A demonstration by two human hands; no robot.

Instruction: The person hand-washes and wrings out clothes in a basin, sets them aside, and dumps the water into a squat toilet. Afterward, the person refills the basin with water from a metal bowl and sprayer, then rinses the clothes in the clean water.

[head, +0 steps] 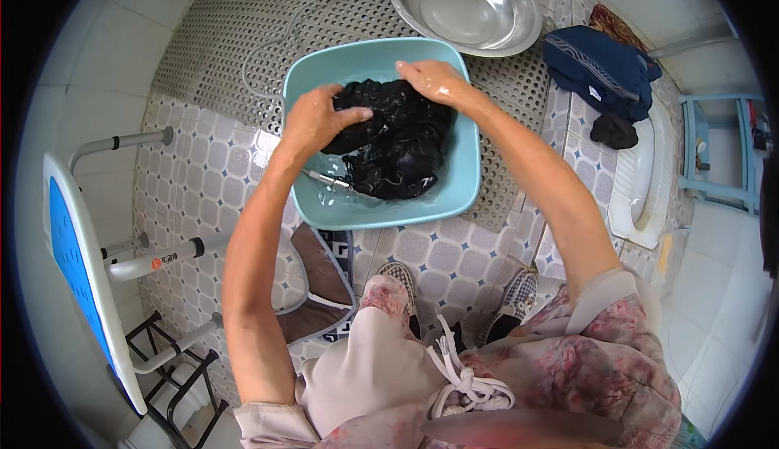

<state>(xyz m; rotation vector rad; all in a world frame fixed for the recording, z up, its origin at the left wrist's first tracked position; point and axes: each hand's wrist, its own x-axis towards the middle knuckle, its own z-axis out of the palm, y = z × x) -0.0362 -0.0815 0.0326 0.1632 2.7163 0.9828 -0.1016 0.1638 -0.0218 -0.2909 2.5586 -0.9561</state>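
A wet, bunched black garment [405, 145] lies in shallow water in a light-blue plastic basin [389, 222] on the floor before me. My left hand [316, 117] grips the garment's left part, its thumb lying over the cloth. My right hand [435, 81] is wet and bent over the garment's far right edge, near the basin's far wall. Some of its fingers are hidden, so its hold is unclear. A metal hose end [328, 179] dips into the basin at the left, beside the cloth.
A stainless steel basin [465, 11] stands on the perforated mat [207, 66] beyond. Dark blue clothing [599, 72] and a small black cloth [613, 130] lie at the right by a squat toilet [639, 187]. A blue-and-white folding seat [79, 254] juts from the left wall.
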